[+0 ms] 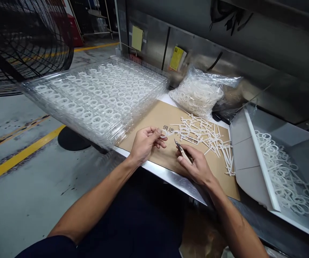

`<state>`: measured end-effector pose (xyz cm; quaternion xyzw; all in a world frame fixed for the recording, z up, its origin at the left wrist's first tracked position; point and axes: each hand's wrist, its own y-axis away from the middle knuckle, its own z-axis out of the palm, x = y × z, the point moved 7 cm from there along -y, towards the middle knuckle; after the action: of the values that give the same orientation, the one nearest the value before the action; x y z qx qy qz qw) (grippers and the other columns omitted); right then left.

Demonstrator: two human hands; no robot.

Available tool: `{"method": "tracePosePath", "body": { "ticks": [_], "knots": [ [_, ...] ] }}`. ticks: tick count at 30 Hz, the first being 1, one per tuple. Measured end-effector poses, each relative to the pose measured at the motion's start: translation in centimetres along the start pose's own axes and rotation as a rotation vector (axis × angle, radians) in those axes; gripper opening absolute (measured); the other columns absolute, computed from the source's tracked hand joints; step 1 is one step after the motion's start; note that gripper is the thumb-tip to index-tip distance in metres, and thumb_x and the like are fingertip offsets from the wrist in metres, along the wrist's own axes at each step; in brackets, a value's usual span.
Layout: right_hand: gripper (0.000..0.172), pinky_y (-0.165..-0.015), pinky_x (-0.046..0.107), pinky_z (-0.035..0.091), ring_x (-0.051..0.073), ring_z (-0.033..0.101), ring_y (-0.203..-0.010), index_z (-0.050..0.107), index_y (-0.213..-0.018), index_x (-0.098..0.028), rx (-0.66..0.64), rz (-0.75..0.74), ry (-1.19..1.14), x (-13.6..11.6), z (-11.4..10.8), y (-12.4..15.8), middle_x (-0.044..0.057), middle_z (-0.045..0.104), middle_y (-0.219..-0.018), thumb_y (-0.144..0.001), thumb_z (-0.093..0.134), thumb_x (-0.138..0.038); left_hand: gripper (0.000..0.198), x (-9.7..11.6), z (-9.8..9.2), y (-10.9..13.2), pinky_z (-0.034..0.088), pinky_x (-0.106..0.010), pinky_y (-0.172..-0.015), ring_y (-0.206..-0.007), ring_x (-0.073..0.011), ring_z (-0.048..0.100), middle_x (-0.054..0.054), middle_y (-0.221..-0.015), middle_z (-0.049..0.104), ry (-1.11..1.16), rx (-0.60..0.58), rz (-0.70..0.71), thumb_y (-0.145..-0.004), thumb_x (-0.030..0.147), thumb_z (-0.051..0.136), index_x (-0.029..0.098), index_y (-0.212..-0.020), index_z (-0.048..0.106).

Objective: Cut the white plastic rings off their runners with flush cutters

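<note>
The left hand is closed in a pinch, thumb and fingertips gripping a small white plastic ring just above a flat brown cardboard sheet that lies on the metal table. At its 3 o'clock, near but apart, the right hand is curled around a slim metal-tipped craft knife, whose blade points toward 11 o'clock at the ring. A loose pile of white plastic sprue sticks lies on the cardboard at 1 o'clock from the right hand. Beyond it, at 12 o'clock, sits a clear plastic bag of white rings. Stacked clear plastic trays holding rows of white rings lie at 10 o'clock from the left hand. A grey bin of ringed sprues stands at 3 o'clock.
</note>
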<state>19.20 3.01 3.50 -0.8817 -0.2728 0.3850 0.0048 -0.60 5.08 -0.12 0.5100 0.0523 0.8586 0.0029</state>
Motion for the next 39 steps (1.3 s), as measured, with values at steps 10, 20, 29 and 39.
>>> {"method": "tracePosePath", "body": {
  "ticks": [10,20,29,39],
  "knots": [
    [0.018,-0.078,0.035,0.054,0.022,0.069,-0.079,0.069,-0.107,-0.019,-0.039,0.093,-0.087,-0.2,0.6,0.4,0.005,0.073,-0.089,-0.097,0.062,-0.031,0.044,-1.8,1.3,0.5,0.053,-0.021,-0.058,-0.061,-0.0141,0.073,-0.007,-0.079,0.078,0.05,0.002,0.016,-0.081,0.049,0.087,0.014,-0.082,0.06],
    [0.018,-0.081,0.038,0.053,0.025,0.072,-0.086,0.071,-0.109,-0.02,-0.018,0.137,-0.077,0.2,0.4,0.7,0.007,0.078,-0.098,-0.096,0.064,-0.03,0.04,-2.3,1.4,0.7,0.054,-0.021,-0.059,-0.062,-0.0134,0.074,-0.005,-0.081,0.078,0.013,0.016,0.059,-0.086,0.047,0.084,0.016,-0.081,0.06],
    [0.017,-0.078,0.038,0.053,0.026,0.073,-0.082,0.071,-0.107,-0.021,-0.023,0.157,-0.059,0.3,0.3,0.7,0.006,0.078,-0.091,-0.096,0.065,-0.031,0.042,-2.5,1.3,1.0,0.058,-0.025,-0.061,-0.063,-0.0151,0.075,-0.006,-0.083,0.079,0.001,0.014,0.056,-0.085,0.05,0.084,0.017,-0.083,0.059],
    [0.018,-0.081,0.038,0.054,0.027,0.074,-0.086,0.072,-0.109,-0.021,-0.019,0.15,-0.071,0.3,0.4,0.6,0.007,0.079,-0.096,-0.095,0.066,-0.031,0.039,-2.2,1.4,1.2,0.058,-0.023,-0.062,-0.061,-0.0125,0.073,-0.003,-0.078,0.076,0.02,0.009,0.057,-0.085,0.047,0.085,0.016,-0.081,0.061]
  ]
}}
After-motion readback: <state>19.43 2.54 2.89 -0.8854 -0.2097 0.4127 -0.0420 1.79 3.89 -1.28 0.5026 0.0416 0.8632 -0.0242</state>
